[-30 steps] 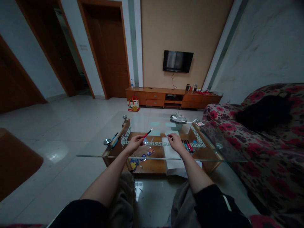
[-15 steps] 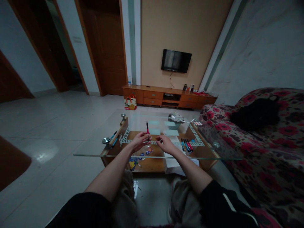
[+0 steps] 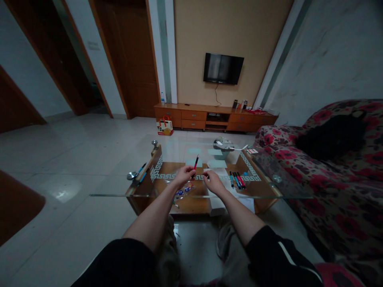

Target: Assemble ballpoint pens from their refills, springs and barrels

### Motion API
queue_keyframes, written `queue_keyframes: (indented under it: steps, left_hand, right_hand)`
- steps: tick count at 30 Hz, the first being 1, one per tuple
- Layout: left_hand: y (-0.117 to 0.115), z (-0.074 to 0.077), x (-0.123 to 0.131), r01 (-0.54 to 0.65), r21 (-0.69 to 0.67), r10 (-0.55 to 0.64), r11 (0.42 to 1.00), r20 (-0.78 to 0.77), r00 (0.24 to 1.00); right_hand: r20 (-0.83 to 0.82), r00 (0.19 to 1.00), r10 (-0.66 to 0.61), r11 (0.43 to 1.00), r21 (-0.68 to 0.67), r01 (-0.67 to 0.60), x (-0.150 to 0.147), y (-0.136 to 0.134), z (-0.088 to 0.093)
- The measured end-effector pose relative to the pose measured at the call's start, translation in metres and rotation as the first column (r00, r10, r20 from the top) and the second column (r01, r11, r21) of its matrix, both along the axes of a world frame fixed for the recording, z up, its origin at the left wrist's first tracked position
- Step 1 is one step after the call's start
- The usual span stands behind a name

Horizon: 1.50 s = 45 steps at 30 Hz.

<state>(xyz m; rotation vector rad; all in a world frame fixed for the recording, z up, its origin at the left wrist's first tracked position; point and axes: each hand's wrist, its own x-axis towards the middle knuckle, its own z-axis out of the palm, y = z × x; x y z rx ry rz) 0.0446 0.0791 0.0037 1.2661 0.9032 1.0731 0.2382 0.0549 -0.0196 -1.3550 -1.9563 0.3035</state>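
Over the glass table (image 3: 119, 187), my left hand (image 3: 183, 177) grips a red and black pen (image 3: 196, 161) between thumb and fingers. The pen points up, leaning a little to the right. Just to its right is my right hand (image 3: 213, 182), its thumb and fingers pinched together. A small dark bit shows at those fingertips, too small to name. Several pens (image 3: 237, 180) in red, blue and black lie side by side on the glass, right of my right hand. Two blue pens (image 3: 140, 170) rest near the table's left side.
Beneath the glass, a wooden shelf (image 3: 191, 206) carries small wrapped packets (image 3: 182, 192) and a white box (image 3: 217, 206). A dark bowl-like object (image 3: 223, 144) stands at the far right of the table. The flowered sofa (image 3: 338, 191) is on the right; a TV cabinet (image 3: 194, 119) stands beyond.
My left hand has shifted slightly right with the pen, which now leans right instead of standing upright. The fingers of my right hand have drawn together. The camera view has shifted slightly.
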Motion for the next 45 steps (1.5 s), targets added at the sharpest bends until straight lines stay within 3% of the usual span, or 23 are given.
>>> queue_keyframes:
  steps: [10, 22, 29, 36, 41, 45]
  left_hand:
    - [0.011, -0.009, 0.011, -0.07, 0.27, 0.156, 0.96, -0.313, 0.937]
    - [0.02, -0.02, -0.05, 0.09, 0.479, 0.267, 0.873, -0.624, 0.734]
    - [0.014, -0.021, -0.048, 0.227, 0.504, 0.238, 0.834, -0.698, 0.676]
    - [0.007, -0.012, -0.041, 0.305, 0.533, 0.211, 0.789, -0.702, 0.68]
    - [-0.005, 0.004, -0.041, 0.338, 0.551, 0.198, 0.763, -0.697, 0.689]
    - [-0.011, 0.015, -0.039, 0.382, 0.527, 0.188, 0.759, -0.739, 0.646]
  right_hand:
    - [0.108, 0.994, 0.014, 1.0, -0.029, -0.011, 0.008, -0.006, -0.001]
    - [0.116, 0.993, -0.025, 0.999, 0.032, 0.021, 0.021, 0.008, -0.006]
    - [0.093, 0.994, 0.051, 0.998, 0.017, -0.053, 0.006, 0.001, 0.002]
    - [0.129, 0.986, 0.107, 0.994, -0.002, -0.107, -0.005, 0.002, 0.005]
    - [-0.048, 0.993, 0.106, 0.986, -0.121, -0.111, -0.01, 0.004, 0.005]
    - [-0.173, 0.982, 0.073, 0.975, -0.194, -0.107, -0.01, 0.006, 0.002]
